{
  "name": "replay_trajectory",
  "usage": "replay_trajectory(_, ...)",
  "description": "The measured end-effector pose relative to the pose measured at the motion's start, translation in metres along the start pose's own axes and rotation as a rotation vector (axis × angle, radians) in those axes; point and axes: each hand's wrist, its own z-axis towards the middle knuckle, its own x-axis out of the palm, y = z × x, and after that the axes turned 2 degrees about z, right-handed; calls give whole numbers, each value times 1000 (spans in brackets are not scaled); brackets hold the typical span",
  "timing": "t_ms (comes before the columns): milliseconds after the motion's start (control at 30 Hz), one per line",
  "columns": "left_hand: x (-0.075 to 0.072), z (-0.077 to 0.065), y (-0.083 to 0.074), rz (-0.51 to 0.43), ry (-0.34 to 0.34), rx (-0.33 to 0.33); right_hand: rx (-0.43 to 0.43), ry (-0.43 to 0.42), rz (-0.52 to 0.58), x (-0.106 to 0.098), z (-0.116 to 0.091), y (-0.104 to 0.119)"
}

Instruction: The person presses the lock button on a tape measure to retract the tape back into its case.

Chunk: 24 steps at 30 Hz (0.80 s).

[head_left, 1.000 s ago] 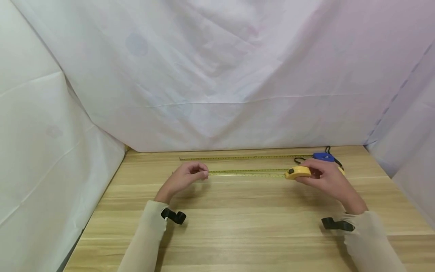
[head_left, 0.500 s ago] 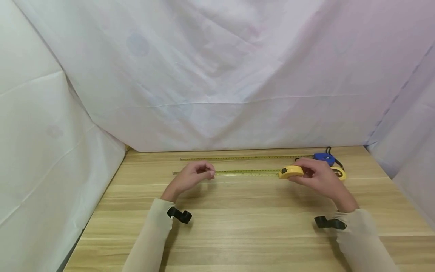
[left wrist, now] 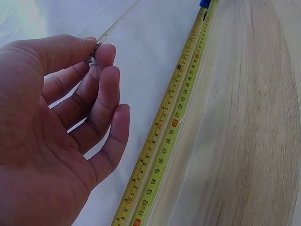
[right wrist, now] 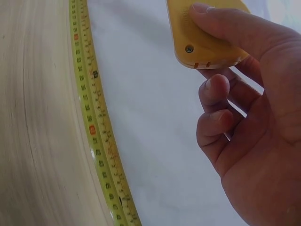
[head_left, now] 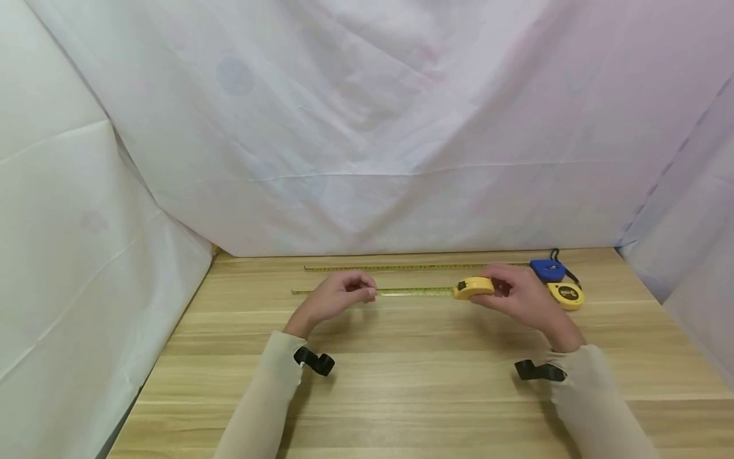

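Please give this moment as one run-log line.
left hand: pinches tape end | right hand: holds yellow tape measure | on table: blue tape measure, other yellow tape measure, both extended

The wood-grain desk (head_left: 418,389) carried a blue tape measure (head_left: 547,270) at 2 o'clock and a yellow tape measure (head_left: 566,295) just beside it, their extended, numbered blades (head_left: 401,266) lying nearly parallel towards 9 o'clock.

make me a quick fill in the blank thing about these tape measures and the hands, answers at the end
1. The right hand holds a tape measure coloured ____.
2. Its tape end is pinched by the ____ hand.
3. On the table, the farthest case is coloured ____.

Missing words: yellow; left; blue
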Motion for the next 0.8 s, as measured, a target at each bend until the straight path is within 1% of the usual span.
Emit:
replay_trajectory(133,5,5,-2,-15,16,10,-7,9,18,4,4,3)
replay_trajectory(300,12,10,-5,-20,34,13,-1,18,13,11,9,4)
replay_trajectory(667,29,20,-7,-24,47,48,-32,33,57,27,17,6)
replay_trajectory(800,33,22,-6,-37,48,50,-27,45,61,31,19,6)
